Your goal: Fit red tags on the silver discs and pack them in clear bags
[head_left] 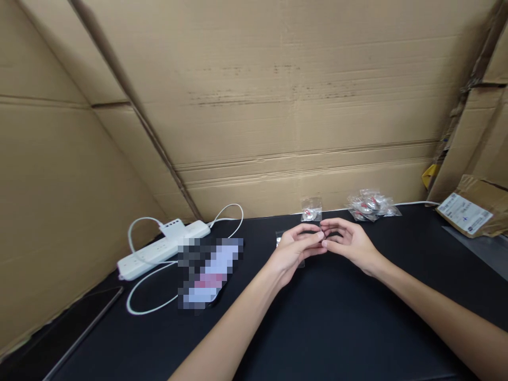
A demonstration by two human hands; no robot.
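Observation:
Over the black table my left hand (292,250) and my right hand (354,244) meet at the fingertips. Both are closed in a pinch around something small and dark, too small and too covered by the fingers to name. Part of a clear plastic packet (279,239) shows from beneath my left hand, its contents mostly hidden. Just beyond the fingers lies a clear bag (311,210) with a round, silvery item and a bit of red inside. Farther right is a pile of similar clear bags (373,205) with shiny and red contents.
A white power strip (159,253) with a plugged-in charger (173,229) and looping white cable lies left. Nearer is a pixelated, phone-like object (212,275). Cardboard walls (278,106) enclose the black table (337,328). A labelled brown package (472,209) sits at the right.

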